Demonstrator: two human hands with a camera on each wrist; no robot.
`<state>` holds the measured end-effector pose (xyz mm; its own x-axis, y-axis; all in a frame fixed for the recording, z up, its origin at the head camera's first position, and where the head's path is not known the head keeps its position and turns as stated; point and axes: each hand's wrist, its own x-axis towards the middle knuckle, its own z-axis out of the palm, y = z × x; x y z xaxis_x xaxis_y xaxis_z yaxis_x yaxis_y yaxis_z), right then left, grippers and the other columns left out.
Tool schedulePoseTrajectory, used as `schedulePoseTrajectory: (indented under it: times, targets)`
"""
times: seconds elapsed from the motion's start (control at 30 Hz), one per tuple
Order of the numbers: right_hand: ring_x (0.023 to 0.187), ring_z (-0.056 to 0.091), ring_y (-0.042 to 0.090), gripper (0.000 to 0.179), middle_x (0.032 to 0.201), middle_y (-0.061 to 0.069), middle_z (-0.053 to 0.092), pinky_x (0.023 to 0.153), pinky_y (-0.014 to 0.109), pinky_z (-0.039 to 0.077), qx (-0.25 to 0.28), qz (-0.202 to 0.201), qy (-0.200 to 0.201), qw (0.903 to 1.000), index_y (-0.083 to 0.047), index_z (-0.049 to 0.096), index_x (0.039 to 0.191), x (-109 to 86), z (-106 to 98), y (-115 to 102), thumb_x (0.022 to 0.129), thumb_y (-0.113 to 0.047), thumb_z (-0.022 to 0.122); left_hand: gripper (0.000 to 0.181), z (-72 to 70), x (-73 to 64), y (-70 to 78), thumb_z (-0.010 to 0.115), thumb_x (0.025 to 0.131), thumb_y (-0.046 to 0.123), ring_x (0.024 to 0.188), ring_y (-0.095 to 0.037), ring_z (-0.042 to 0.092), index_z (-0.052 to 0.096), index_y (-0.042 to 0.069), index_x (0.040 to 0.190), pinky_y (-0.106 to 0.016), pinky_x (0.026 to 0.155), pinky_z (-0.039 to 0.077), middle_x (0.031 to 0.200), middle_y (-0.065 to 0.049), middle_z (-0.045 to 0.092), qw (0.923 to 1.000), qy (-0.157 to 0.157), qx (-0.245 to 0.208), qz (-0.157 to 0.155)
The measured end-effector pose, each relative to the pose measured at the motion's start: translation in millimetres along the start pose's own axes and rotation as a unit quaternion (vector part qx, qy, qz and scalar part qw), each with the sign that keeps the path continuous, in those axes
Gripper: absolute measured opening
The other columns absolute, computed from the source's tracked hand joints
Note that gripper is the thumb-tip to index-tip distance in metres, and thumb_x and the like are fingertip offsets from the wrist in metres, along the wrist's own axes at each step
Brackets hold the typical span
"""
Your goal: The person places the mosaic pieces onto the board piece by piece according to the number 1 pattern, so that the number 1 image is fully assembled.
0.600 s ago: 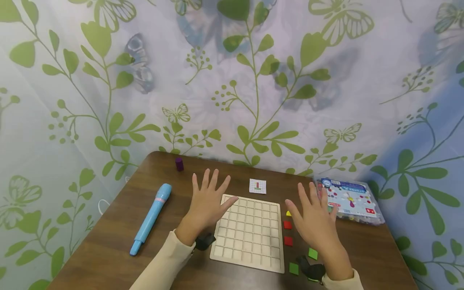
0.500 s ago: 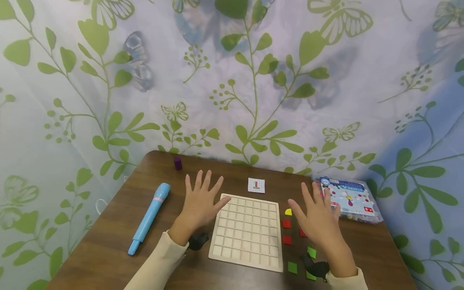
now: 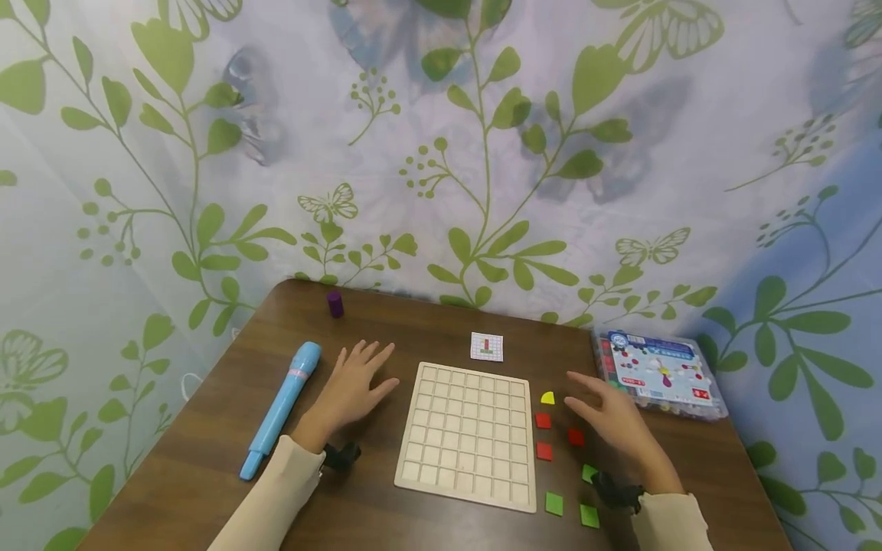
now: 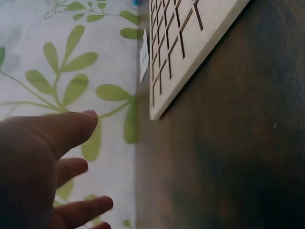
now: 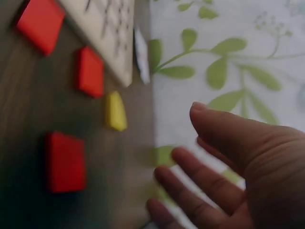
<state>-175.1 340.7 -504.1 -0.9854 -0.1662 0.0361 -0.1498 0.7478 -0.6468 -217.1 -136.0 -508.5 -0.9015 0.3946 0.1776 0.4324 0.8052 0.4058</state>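
Left of the pale wooden grid board (image 3: 465, 436), my left hand (image 3: 351, 389) is held with fingers spread and holds nothing. My right hand (image 3: 615, 419) is on the board's other side, near the loose tiles, its fingers relaxed and nothing in them. Closest to it lie a red square tile (image 3: 576, 437) and a yellow quarter-round tile (image 3: 547, 398). Two more red tiles (image 3: 543, 421) lie along the board's right edge. Green square tiles (image 3: 554, 503) lie nearer the front. In the right wrist view, the fingers are apart from the yellow tile (image 5: 116, 111).
A small card (image 3: 486, 347) with a printed grid pattern lies behind the board. A light blue microphone-shaped object (image 3: 282, 409) lies at the left, with a purple cylinder (image 3: 334, 304) farther back. A clear plastic box (image 3: 658, 375) stands at the back right, before a patterned curtain (image 3: 441, 153).
My left hand has moved left, away from the board. My right hand has come down and its fingers have relaxed, uncovering a red tile. The tiles and board stay in place.
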Motion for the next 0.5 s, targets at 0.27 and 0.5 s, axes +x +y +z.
schedulePoseTrajectory:
  times: [0.27,0.5]
  targets:
    - [0.081,0.058,0.019,0.05,0.092,0.008,0.056,0.068,0.028,0.048,0.092,0.033,0.0,0.9952,-0.009,0.06,0.141,7.9,17,45,0.096,-0.027,0.074,0.066,29.0,11.4,-6.8,0.063,0.102,0.041,0.143,-0.041,0.038,0.041,0.013,0.158,-0.061,0.112,0.031,0.154,-0.019,0.043,0.9886,-0.049,-0.143,0.008]
    - [0.073,0.052,0.02,0.054,0.081,0.007,0.05,0.069,0.031,0.044,0.127,0.076,-0.02,0.9887,-0.017,0.06,0.142,13.2,21,48,0.094,-0.036,0.075,0.06,42.6,13.5,-13.6,0.067,0.101,0.033,0.086,-0.015,0.057,0.048,0.01,0.153,-0.032,0.076,0.049,0.106,0.0,0.063,0.9689,-0.049,-0.242,0.015]
